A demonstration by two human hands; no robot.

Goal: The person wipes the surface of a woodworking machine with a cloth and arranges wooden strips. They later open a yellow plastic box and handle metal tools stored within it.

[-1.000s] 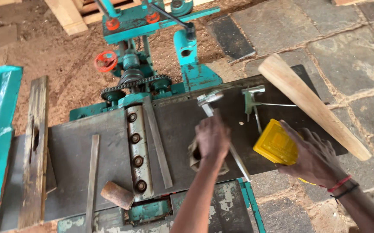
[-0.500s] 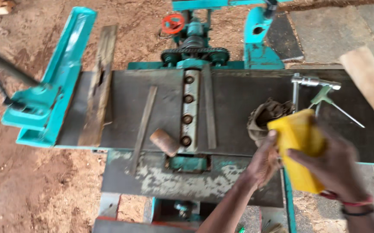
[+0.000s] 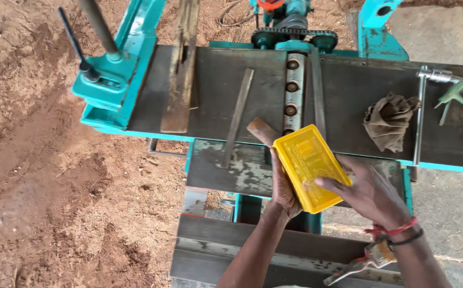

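Head view: yellow box sits over the near edge of the machine table, clasped from both sides. Left hand cups beneath; right hand fingers lie pressed on its lid. Advisable: support underneath, keep level, clear of the cutter block.

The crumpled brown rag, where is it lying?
The rag lies on the machine's dark metal table, right of the bolted strip and left of a long metal rod.

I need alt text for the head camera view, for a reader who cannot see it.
Two hands hold a yellow rectangular box over a teal woodworking machine: the left hand underneath, the right hand on its side. On the dark metal table lie a crumpled brown rag and metal tools; sawdust covers the ground.
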